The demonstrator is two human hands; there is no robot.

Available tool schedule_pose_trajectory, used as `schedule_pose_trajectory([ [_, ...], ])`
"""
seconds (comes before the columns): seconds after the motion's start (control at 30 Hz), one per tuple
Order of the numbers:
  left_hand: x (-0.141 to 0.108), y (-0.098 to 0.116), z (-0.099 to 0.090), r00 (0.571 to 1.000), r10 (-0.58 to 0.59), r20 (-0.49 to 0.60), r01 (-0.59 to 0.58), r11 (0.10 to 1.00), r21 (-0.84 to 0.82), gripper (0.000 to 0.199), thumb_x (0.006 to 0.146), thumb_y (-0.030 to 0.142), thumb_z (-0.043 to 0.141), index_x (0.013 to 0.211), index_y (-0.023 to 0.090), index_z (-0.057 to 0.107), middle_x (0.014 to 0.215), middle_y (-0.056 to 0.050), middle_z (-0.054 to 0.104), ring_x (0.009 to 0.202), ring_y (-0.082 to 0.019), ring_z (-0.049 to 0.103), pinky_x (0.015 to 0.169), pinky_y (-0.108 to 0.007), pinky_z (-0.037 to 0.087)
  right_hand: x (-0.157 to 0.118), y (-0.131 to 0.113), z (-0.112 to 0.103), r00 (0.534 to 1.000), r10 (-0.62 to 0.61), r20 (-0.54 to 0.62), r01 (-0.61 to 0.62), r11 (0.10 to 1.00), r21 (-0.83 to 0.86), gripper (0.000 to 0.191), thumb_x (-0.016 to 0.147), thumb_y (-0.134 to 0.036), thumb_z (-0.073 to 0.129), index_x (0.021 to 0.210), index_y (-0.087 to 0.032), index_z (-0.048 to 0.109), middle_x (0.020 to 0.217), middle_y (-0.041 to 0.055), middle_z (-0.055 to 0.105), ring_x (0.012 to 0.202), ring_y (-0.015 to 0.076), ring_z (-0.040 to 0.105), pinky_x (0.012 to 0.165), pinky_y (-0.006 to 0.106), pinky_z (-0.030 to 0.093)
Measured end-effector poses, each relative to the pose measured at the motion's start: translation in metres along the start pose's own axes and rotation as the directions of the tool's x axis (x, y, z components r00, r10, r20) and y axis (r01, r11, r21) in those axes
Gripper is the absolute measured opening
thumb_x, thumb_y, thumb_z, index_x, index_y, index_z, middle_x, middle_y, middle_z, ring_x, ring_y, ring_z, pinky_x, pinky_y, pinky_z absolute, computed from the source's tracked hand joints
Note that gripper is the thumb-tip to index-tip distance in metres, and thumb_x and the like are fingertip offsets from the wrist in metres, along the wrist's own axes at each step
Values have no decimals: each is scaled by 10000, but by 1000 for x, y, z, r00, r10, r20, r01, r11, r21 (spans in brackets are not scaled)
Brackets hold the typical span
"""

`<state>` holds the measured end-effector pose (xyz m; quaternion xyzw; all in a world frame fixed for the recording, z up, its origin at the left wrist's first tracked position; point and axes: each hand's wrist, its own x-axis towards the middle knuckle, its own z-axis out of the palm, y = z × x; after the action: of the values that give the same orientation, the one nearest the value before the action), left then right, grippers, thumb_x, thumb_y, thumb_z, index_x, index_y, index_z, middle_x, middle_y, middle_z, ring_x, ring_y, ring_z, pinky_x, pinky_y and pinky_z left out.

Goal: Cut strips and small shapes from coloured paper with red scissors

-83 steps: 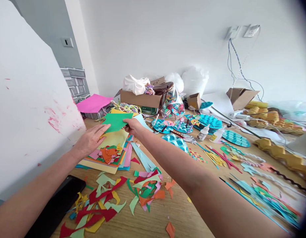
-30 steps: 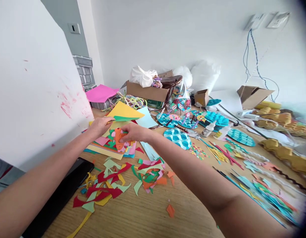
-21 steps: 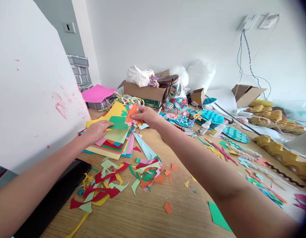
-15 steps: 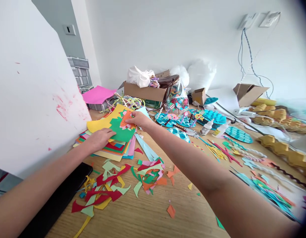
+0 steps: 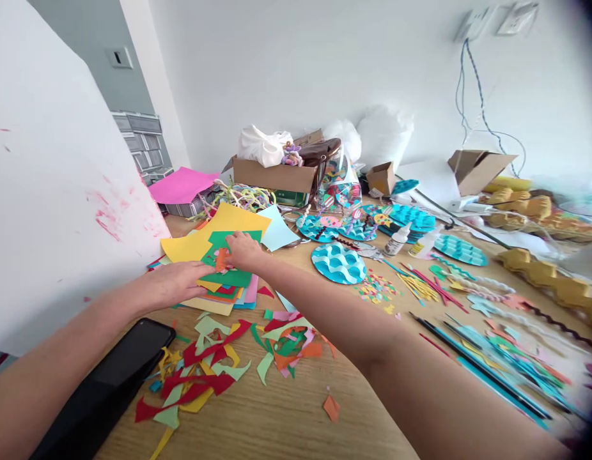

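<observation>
My right hand [image 5: 244, 250] is over the stack of coloured paper, its fingers curled at the right edge of an orange paper cutout [image 5: 222, 259]. Small pink and green pieces show around the cutout, partly hidden by my fingers. Beneath it lies green paper [image 5: 241, 277] with a cut edge, and yellow paper [image 5: 238, 220] spreads behind. My left hand [image 5: 174, 283] reaches in from the left, fingers stretched out flat, their tips on the front left of the stack near the cutout. A light blue sheet [image 5: 278, 230] sticks out to the right.
Paper scraps [image 5: 200, 377] litter the table in front, beside a black phone [image 5: 118, 377] under my left forearm. Blue wavy ovals [image 5: 339, 263], confetti [image 5: 380, 287], glue bottles [image 5: 397, 241] and coloured sticks [image 5: 420, 287] lie right. A white board [image 5: 61, 191] stands left; a cardboard box [image 5: 274, 176] is behind.
My right hand has moved left and toward me with the orange cutout. My left hand has flattened and extended its fingers. More of the yellow and light blue sheets is visible. The view has shifted slightly.
</observation>
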<state>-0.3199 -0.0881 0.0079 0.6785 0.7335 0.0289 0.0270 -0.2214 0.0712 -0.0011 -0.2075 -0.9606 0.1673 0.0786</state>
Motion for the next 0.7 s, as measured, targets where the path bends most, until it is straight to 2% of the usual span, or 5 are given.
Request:
schedule_pose_trajectory([
  [0.17, 10, 38, -17, 999, 26, 47, -24, 999, -27, 402, 773, 367, 472, 1138, 266, 609, 1153, -58, 650, 1024, -262, 596, 845, -334, 435, -41, 16, -44, 994, -105, -21, 104, 994, -46, 380, 772, -235, 592, 1133, -128, 541, 1183, 142, 520, 1060, 245, 497, 838, 317, 399],
  [0.33, 34, 99, -22, 974, 225, 31, -221, 970, -101, 400, 786, 404, 433, 1120, 288, 620, 1111, -40, 670, 984, -257, 606, 849, -345, 432, -138, 47, -101, 990, -128, -58, 125, 990, -60, 181, 802, -169, 533, 957, -130, 619, 947, 46, 619, 867, 155, 544, 732, 236, 364],
  [0.5, 66, 183, -23, 921, 387, -45, -388, 905, -176, 398, 780, 390, 431, 1110, 281, 626, 1082, -19, 679, 960, -239, 610, 846, -350, 446, -266, 85, -137, 998, 51, 34, -49, 996, -76, 134, 774, -201, 583, 895, -171, 631, 802, 6, 617, 730, 135, 533, 633, 238, 339],
  [0.57, 75, 217, -23, 896, 439, -63, -441, 869, -223, 383, 785, 391, 432, 1089, 282, 637, 1071, -15, 681, 943, -230, 613, 827, -339, 458, -313, 97, -139, 982, 153, 107, -143, 985, -91, 146, 768, -219, 601, 910, -200, 627, 829, 12, 631, 749, 144, 544, 634, 246, 351],
  [0.7, 80, 272, -19, 834, 545, -91, -540, 769, -342, 351, 800, 390, 419, 1034, 271, 653, 1051, -2, 687, 914, -206, 622, 813, -312, 472, -380, 113, -120, 893, 395, 215, -363, 915, -176, 292, 725, -184, 644, 1013, -219, 610, 1014, 69, 630, 921, 204, 560, 702, 280, 391],
])
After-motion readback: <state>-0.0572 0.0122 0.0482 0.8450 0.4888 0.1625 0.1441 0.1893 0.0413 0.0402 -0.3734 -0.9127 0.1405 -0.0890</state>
